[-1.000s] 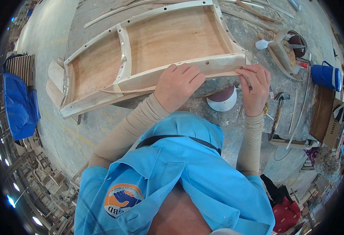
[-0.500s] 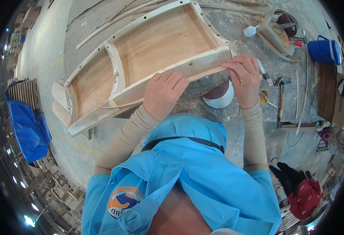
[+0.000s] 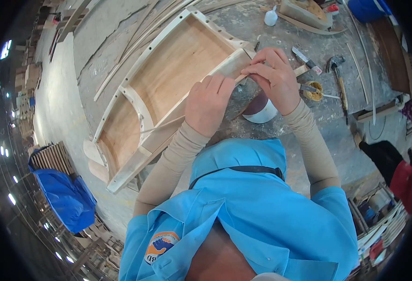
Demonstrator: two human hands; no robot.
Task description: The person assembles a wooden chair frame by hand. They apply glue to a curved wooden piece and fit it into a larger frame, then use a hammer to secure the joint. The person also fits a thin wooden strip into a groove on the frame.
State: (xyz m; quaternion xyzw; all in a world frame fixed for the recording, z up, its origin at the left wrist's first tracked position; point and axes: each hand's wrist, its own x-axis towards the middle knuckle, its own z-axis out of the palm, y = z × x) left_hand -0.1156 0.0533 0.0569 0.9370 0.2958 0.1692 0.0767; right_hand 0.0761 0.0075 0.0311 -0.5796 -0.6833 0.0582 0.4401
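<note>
A pale wooden frame (image 3: pixel 126 79) with a thin board panel, a curved crosspiece and holes along its rails lies slanted on the workbench. Along its near rail runs a thin wood strip (image 3: pixel 166 124), whose loose left end sticks out over the frame. My left hand (image 3: pixel 209 104) is closed over the strip at the rail, fingertips bent onto it. Near the rail's right end, my right hand (image 3: pixel 277 79) pinches the strip between thumb and fingers. The fingers cover the strip's middle and right end in part.
Right of my hands lie a broad-bladed tool (image 3: pixel 307 60), a cup of yellowish paste (image 3: pixel 313 91) and a hammer (image 3: pixel 338 79). A white bottle (image 3: pixel 270 17) stands farther back. Below my hands sits a round white-and-brown thing (image 3: pixel 262 112). Someone in red (image 3: pixel 405 182) is at the right.
The view has turned, so the frame and bench appear rotated. Both hands stay on the strip and are now closer together; the strip's left end stands farther off the rail.
</note>
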